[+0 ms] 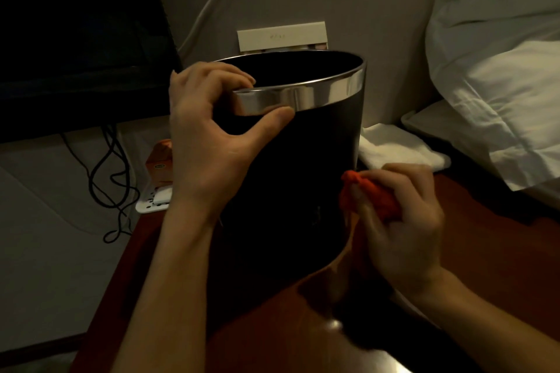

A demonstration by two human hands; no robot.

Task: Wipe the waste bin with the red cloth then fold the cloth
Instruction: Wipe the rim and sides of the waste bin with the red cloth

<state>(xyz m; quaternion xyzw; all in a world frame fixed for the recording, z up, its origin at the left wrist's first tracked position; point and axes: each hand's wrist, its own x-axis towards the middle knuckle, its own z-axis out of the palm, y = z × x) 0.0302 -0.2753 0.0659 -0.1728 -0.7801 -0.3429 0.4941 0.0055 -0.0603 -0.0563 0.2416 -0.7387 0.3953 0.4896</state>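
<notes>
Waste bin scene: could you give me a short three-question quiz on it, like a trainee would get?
1. True or false: the left hand grips the bin at its silver rim.
2. The right hand holds: A) a white towel, B) a red cloth, C) a cable.
3. What white, soft thing lies at the far right?

Key: 1 true. 2 B. 3 the pillow.

Matt black waste bin [303, 166], shiny metal rim; glossy wooden table [485, 251]
</notes>
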